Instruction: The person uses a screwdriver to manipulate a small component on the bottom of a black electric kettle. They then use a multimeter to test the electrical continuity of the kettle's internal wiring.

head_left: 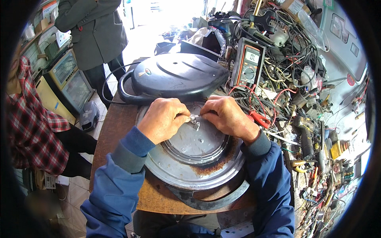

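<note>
One small silvery fitting (193, 118) is pinched between my left hand (164, 119) and my right hand (229, 118), above the upper middle of a round metal plate (188, 142). On the left, my thumb and forefinger close narrowly on the fitting; on the right, the same two digits grip its opposite end, the remaining fingers of both hands being curled under. A short metal bracket (196, 126) stands just below the fitting — the shadow of my fingers hides whether the two touch. The plate rests on a brown wooden table (158, 200); a rust-brown stain (214, 166) marks its lower right part, and a curved black strip (222, 201) projects beyond its near edge. Directly behind the plate lies a glossy black cover (178, 75), rounded at the left and tapering to the right, with a loop handle (124, 89) at its left end. To the right of this cover stands a digital multimeter (248, 65), its display lit; a red clip (260, 119) lies near my right wrist. Tangled cables (297, 51) crowd the far right — two other people stand at the left, one in a dark coat (93, 39), one in a checked shirt (33, 123).
</note>
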